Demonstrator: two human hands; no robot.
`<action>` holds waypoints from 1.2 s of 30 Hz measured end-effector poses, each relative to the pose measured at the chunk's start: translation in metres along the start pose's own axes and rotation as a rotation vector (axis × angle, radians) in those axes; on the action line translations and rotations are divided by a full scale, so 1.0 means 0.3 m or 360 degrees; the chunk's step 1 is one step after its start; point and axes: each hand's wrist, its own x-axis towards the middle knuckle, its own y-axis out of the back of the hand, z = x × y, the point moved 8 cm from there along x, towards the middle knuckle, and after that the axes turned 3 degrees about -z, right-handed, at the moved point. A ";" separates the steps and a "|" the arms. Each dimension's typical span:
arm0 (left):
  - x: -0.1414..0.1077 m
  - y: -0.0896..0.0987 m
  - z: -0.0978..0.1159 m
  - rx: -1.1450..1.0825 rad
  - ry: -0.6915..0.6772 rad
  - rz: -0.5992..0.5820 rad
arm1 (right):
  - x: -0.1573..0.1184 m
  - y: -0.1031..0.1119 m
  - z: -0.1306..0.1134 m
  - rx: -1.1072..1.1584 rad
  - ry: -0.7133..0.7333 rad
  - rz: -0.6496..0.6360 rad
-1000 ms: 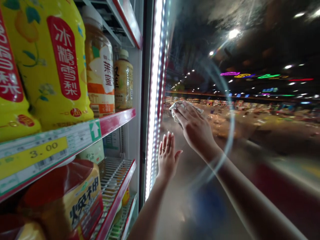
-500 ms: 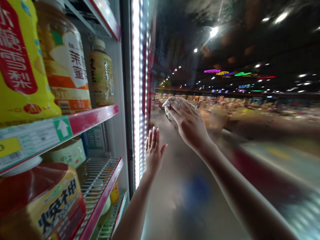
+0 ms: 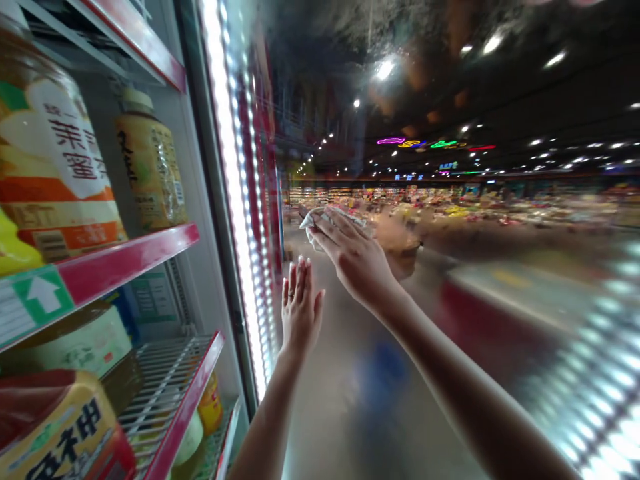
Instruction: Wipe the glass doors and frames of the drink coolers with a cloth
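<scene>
A pale cloth (image 3: 313, 219) lies against a clear glass panel (image 3: 345, 40), its folds showing past the fingers. My right hand (image 3: 353, 257) presses it there, fingers stretched over it. Lower and to the left, my left hand (image 3: 301, 307) rests with straight fingers, apparently against the same glass. It holds nothing, and a ring shows on one finger. Whitish haze and smears mark the upper part of the panel. Along the left side of the glass runs a bright LED strip (image 3: 233, 167).
Cooler shelves on the left hold a jasmine honey tea bottle (image 3: 55, 160), a smaller yellow-labelled bottle (image 3: 150, 160) and a large bottle (image 3: 70, 433). A red shelf edge (image 3: 130, 260) juts near my left arm. Beyond the glass, a store is blurred.
The view has turned to the right, so shelves and LED strip sit further left. The right hand and cloth appear slightly lower and further left in the picture; the left hand stays flat.
</scene>
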 end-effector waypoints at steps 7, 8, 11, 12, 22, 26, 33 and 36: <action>0.045 -0.001 0.130 0.0026 -0.0199 -0.0038 | -0.120 0.099 0.116 -0.0043 -0.0140 0.0327; 0.049 -0.007 0.146 0.0037 -0.0215 -0.0052 | -0.122 0.106 0.122 -0.0046 -0.0146 0.0342; 0.056 -0.020 0.187 0.0072 -0.0237 -0.0076 | -0.130 0.108 0.110 -0.0057 -0.0086 0.0257; 0.057 -0.023 0.195 0.0082 -0.0238 -0.0074 | -0.140 0.106 0.104 -0.0064 -0.0059 0.0211; 0.052 -0.013 0.202 0.0162 -0.0254 -0.0038 | -0.198 0.188 0.197 -0.0126 -0.0196 0.0310; 0.049 -0.011 0.218 0.0161 -0.0217 0.0003 | -0.197 0.153 0.163 -0.0081 -0.0105 0.0205; 0.039 -0.031 0.311 0.0139 -0.0260 -0.0002 | -0.324 0.193 0.210 -0.0146 -0.0166 0.0264; 0.046 -0.039 0.361 0.0117 -0.0282 -0.0023 | -0.315 0.232 0.242 -0.0164 -0.0226 0.0323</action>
